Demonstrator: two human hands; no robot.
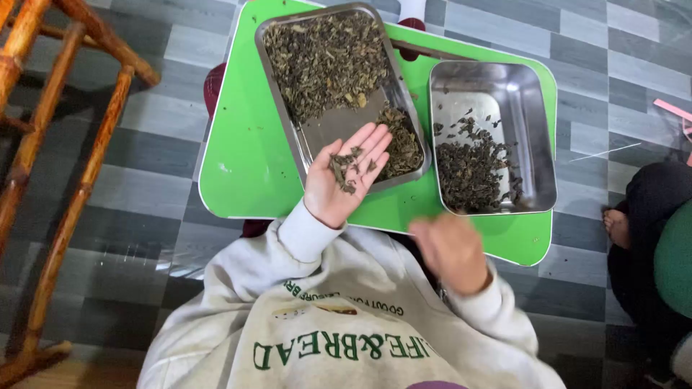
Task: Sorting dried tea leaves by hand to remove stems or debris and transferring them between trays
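My left hand [344, 176] lies palm up over the near corner of a long steel tray [282, 115], with a small heap of dried dark leaves [346, 167] resting on the palm. That tray holds a big pile of dried leaves [324, 61] at its far end and a smaller pile [401, 144] near my hand. My right hand [450, 252] is blurred, fingers curled, just in front of the green table's near edge, below a deeper steel tray [537, 130] that holds sorted dark leaves [472, 169]. Whether it holds anything is not visible.
Both trays sit on a low green table [241, 144] over a grey tiled floor. A bamboo chair frame [50, 158] stands at the left. Another person's bare foot [618, 225] and dark clothing are at the right edge.
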